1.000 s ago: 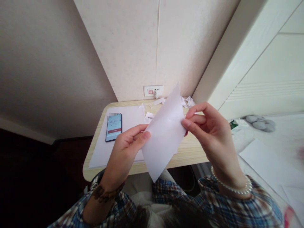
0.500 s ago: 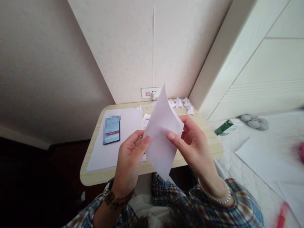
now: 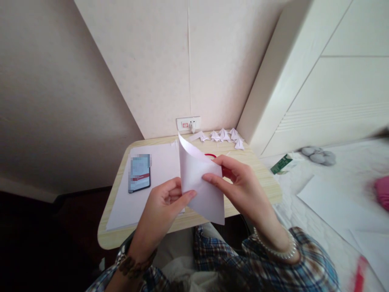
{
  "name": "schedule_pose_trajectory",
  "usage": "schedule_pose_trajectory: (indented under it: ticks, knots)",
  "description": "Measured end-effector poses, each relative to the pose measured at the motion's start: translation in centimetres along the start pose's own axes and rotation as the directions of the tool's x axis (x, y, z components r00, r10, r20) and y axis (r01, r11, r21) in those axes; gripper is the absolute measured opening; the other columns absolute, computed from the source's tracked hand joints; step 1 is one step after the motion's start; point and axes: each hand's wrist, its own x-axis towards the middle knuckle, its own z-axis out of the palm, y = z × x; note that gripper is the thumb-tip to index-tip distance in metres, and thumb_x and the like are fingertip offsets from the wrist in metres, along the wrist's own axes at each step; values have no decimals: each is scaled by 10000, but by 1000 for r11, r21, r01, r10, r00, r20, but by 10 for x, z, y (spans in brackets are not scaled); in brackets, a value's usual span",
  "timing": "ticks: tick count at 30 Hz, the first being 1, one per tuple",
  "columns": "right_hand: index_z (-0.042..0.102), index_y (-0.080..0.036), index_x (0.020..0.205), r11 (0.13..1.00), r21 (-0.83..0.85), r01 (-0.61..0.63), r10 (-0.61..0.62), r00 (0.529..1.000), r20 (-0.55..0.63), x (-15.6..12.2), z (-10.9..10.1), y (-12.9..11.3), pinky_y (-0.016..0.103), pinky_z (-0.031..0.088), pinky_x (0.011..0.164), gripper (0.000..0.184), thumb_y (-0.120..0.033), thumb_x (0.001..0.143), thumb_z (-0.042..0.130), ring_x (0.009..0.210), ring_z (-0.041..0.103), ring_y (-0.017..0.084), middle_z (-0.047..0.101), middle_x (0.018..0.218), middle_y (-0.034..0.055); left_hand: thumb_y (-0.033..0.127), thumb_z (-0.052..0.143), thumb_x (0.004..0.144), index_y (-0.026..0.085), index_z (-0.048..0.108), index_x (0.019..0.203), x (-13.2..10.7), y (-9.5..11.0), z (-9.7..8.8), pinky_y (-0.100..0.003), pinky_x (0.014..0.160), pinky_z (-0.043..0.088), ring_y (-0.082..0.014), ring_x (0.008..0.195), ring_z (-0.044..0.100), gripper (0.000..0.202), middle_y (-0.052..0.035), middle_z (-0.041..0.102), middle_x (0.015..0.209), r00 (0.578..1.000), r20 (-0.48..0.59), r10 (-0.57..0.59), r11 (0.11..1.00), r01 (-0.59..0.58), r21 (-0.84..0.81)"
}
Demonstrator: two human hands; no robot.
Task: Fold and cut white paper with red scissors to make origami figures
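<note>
I hold a white sheet of paper [image 3: 200, 186] in the air above the near edge of a small wooden table [image 3: 261, 178]. The sheet is bent over into a fold. My left hand [image 3: 165, 205] pinches its left edge between thumb and fingers. My right hand [image 3: 240, 188] pinches the folded corner at the right, thumb in front. A bit of something red [image 3: 209, 155] shows behind the paper near my right fingers; I cannot make out what it is.
A phone [image 3: 139, 173] lies on a large white sheet [image 3: 161, 170] on the table's left. Several small folded paper shapes [image 3: 225, 136] sit at the table's back by a wall socket [image 3: 188, 123]. A bed with loose sheets [image 3: 331, 207] is at right.
The paper went from a flat diamond to folded over, its top corner brought down. Both hands moved closer together and lower; the view shifted left.
</note>
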Motion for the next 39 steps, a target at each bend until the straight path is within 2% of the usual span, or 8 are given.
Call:
schedule_pose_trajectory:
  ticks: [4, 10, 15, 18, 22, 27, 34, 39]
  knots:
    - [607, -174, 795, 998, 63, -31, 33, 999, -33, 0, 4, -1, 338, 481, 729, 191, -345, 756, 684, 767, 600, 189, 675, 894, 63, 306, 758, 724, 194, 719, 931, -1, -3, 9, -205, 700, 551, -166, 783, 722, 239, -22, 785, 869, 996, -91, 16, 991, -28, -130]
    - [623, -171, 733, 998, 58, 1, 3, 998, -57, -3, 5, -4, 314, 451, 702, 166, -323, 778, 669, 721, 569, 164, 656, 773, 27, 294, 769, 709, 175, 724, 948, -1, -7, 19, -211, 690, 561, -170, 765, 723, 271, -39, 785, 860, 993, -118, -14, 975, -13, -224]
    - [587, -174, 671, 997, 80, -12, 17, 998, -68, -3, 3, -6, 273, 412, 631, 191, -309, 765, 685, 661, 517, 133, 592, 677, -8, 257, 769, 703, 171, 697, 969, -3, 2, 22, -229, 655, 575, -169, 681, 724, 289, -29, 783, 785, 994, -103, -35, 968, 8, -249]
    - [556, -175, 630, 991, 127, -37, 44, 998, -54, -2, 0, -6, 240, 378, 556, 244, -326, 754, 702, 615, 476, 111, 540, 631, -24, 221, 781, 679, 169, 676, 970, -5, 8, 19, -232, 651, 580, -163, 647, 720, 314, -20, 779, 747, 997, -61, -46, 974, 31, -224]
    - [572, -168, 660, 960, 261, -98, 107, 994, -17, 0, -6, -7, 214, 349, 490, 246, -350, 755, 709, 572, 467, 91, 547, 633, -26, 209, 772, 678, 158, 691, 832, -7, 14, 14, -195, 607, 571, -137, 590, 701, 181, -15, 770, 699, 995, 51, -82, 987, 88, -137]
    - [599, -160, 679, 918, 365, -153, 163, 987, 4, 0, -9, -11, 199, 337, 450, 215, -324, 742, 722, 537, 470, 77, 566, 634, -25, 178, 729, 702, 171, 726, 757, -14, 24, 16, -168, 576, 551, -110, 529, 675, 56, 8, 752, 636, 992, -3, -127, 988, 127, -88]
    - [651, -166, 800, 940, 318, -128, 127, 992, 26, 0, -9, -13, 217, 404, 501, 171, -328, 763, 690, 622, 525, 111, 611, 725, 3, 222, 736, 692, 178, 743, 738, -11, 24, 13, -230, 602, 573, -162, 577, 702, 65, -26, 760, 656, 990, 41, -132, 991, 133, -14]
    - [634, -167, 809, 960, 260, -106, 102, 994, 28, 0, -7, -14, 233, 427, 535, 177, -340, 783, 662, 664, 541, 126, 632, 783, 25, 203, 744, 681, 183, 744, 746, -10, 21, 12, -217, 593, 574, -154, 582, 704, 68, -19, 760, 649, 990, 29, -134, 990, 135, -34]
